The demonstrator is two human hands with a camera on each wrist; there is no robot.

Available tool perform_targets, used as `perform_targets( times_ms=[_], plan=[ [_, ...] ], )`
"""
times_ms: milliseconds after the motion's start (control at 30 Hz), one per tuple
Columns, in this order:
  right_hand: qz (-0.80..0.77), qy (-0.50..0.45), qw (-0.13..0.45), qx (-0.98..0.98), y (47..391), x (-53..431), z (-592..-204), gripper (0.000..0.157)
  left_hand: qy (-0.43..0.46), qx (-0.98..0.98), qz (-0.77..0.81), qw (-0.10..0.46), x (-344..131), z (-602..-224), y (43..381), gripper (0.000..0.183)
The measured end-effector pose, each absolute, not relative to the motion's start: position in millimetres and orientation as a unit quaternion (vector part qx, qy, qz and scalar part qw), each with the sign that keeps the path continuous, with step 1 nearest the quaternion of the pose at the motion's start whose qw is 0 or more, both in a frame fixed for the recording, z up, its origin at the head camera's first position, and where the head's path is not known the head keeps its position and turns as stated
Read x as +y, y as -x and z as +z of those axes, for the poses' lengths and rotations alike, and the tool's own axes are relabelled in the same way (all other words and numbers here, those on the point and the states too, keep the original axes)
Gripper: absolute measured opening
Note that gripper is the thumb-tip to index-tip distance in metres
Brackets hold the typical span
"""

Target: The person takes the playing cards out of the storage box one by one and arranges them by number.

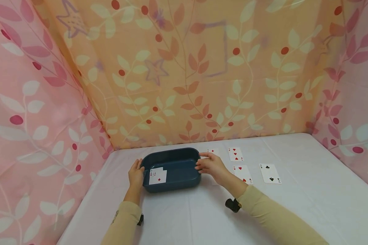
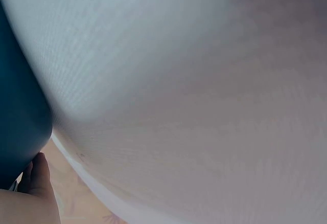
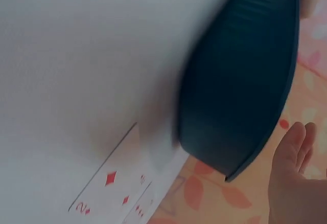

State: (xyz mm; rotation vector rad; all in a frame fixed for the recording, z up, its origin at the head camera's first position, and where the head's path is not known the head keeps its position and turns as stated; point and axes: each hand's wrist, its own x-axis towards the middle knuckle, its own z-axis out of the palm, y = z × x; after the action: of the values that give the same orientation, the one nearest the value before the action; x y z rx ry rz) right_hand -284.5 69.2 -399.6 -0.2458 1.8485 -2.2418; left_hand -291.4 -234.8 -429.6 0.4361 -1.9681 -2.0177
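Observation:
A dark blue, round-cornered tray (image 1: 179, 170) is on the left part of the table, with overlapping playing cards (image 1: 157, 177) at its left end; an ace of diamonds is on top. My left hand (image 1: 136, 175) grips the tray's left end, thumb near the rim and fingers along the outer side. At the opposite end is my right hand (image 1: 213, 166), fingers extended by the rim. In the right wrist view a gap shows between this hand (image 3: 296, 178) and the tray (image 3: 235, 81). A diamond card (image 1: 213, 150) lies partly hidden behind the right hand.
Right of the tray lie a three of hearts (image 1: 236, 154), a two of hearts (image 1: 243, 174) and a two of clubs (image 1: 270, 173), face up on the white tablecloth (image 1: 187, 217). Patterned cloth (image 1: 184, 68) hangs behind the table and at both sides.

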Motion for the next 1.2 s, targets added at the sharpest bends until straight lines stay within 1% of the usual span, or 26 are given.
perform_targets(
  times_ms=[267, 467, 567, 700, 833, 1000, 1100, 1200],
  plan=[
    [-0.768, 0.101, 0.121, 0.621, 285.7, 45.3, -403.7, 0.043, -0.153, -0.686, -0.697, 0.142, -236.4, -430.7, 293.1, 0.056],
    [-0.743, 0.124, 0.149, 0.641, 288.1, 26.4, -405.5, 0.045, -0.163, -0.684, -0.697, 0.137, -236.3, -431.0, 293.6, 0.056],
    [-0.715, 0.133, 0.155, 0.669, 292.3, 13.1, -409.1, 0.044, -0.161, -0.687, -0.695, 0.139, -236.1, -430.4, 293.4, 0.056],
    [-0.649, 0.141, 0.171, 0.727, 299.3, -5.5, -412.7, 0.050, -0.158, -0.687, -0.695, 0.142, -235.9, -430.3, 293.0, 0.056],
    [-0.586, 0.153, 0.206, 0.768, 307.5, -25.7, -416.1, 0.056, -0.153, -0.684, -0.696, 0.155, -238.0, -429.0, 290.9, 0.056],
    [-0.541, 0.152, 0.242, 0.791, 315.9, -39.4, -423.1, 0.062, -0.151, -0.683, -0.696, 0.161, -234.9, -430.2, 292.3, 0.055],
    [-0.495, 0.171, 0.248, 0.815, 322.1, -45.0, -429.0, 0.068, -0.152, -0.684, -0.694, 0.163, -233.7, -431.5, 294.0, 0.055],
    [-0.412, 0.225, 0.219, 0.855, 328.2, -53.3, -433.8, 0.073, -0.154, -0.690, -0.688, 0.164, -233.7, -431.1, 293.9, 0.055]
  ],
)
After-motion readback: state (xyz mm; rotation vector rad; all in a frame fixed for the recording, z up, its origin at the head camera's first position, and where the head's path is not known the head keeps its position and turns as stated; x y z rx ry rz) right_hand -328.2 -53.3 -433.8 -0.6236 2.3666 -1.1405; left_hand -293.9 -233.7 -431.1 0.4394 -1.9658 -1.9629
